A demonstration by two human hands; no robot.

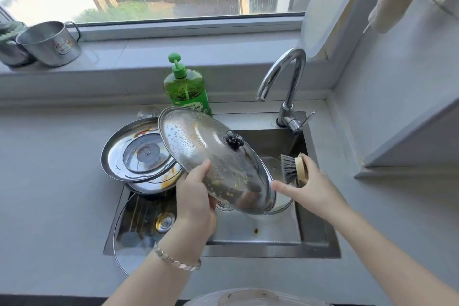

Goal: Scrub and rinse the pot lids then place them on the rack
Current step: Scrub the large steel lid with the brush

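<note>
My left hand (196, 196) grips the near rim of a large steel pot lid (198, 146), tilted over the sink (320, 236). The lid has a black knob (234, 139), water drops and food specks near its lower edge. My right hand (308, 186) holds a round wooden dish brush (294, 167) with grey bristles just right of the lid, forefinger stretched toward the lid's rim. A second steel lid (119, 151) with a glass centre lies on a stack at the sink's left edge. A glass lid (124, 236) leans in the sink's left part.
A green dish soap bottle (186, 87) stands behind the sink. The chrome tap (288, 82) arches at the back right, no water running. Two steel mugs (49, 43) sit on the window sill at left. Grey counter surrounds the sink; a wall cabinet juts in at right.
</note>
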